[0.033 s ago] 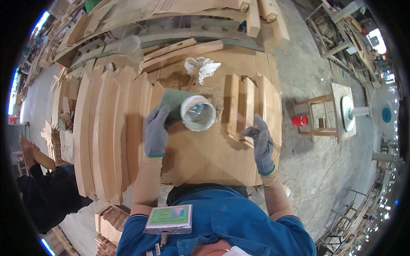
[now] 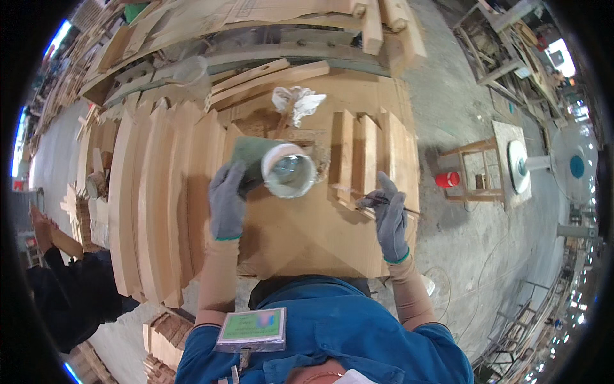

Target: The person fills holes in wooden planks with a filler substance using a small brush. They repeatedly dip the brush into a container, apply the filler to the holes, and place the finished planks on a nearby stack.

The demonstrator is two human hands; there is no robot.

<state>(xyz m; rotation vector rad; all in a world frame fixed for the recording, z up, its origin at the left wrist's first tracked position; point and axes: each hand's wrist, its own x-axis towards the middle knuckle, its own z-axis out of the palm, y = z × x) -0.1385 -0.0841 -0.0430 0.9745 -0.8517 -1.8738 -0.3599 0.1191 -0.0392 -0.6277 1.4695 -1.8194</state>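
My left hand point(image 2: 228, 203), in a grey glove, is closed on a flat grey-green sheet point(image 2: 249, 155) that looks like sandpaper. Against the sheet's right side is a white-rimmed round cup point(image 2: 289, 171), its mouth facing up with something pale and shiny inside. Whether my fingers also hold this cup is hidden. My right hand point(image 2: 391, 216), gloved too, pinches a thin dark-handled brush point(image 2: 408, 209), its pale tip pointing left over short wooden pieces point(image 2: 366, 153).
Long wooden bars point(image 2: 150, 205) stand in a row on the left of the cardboard-covered table point(image 2: 300, 240). Crumpled white tissue point(image 2: 307, 104) and two more bars point(image 2: 268, 83) lie at the back. Right of the table are a red container point(image 2: 447, 180) and a fan point(image 2: 519, 166).
The thin brush in my right hand now shows clearly, where before it was barely visible. My left hand, the sheet and the cup have shifted slightly left together.
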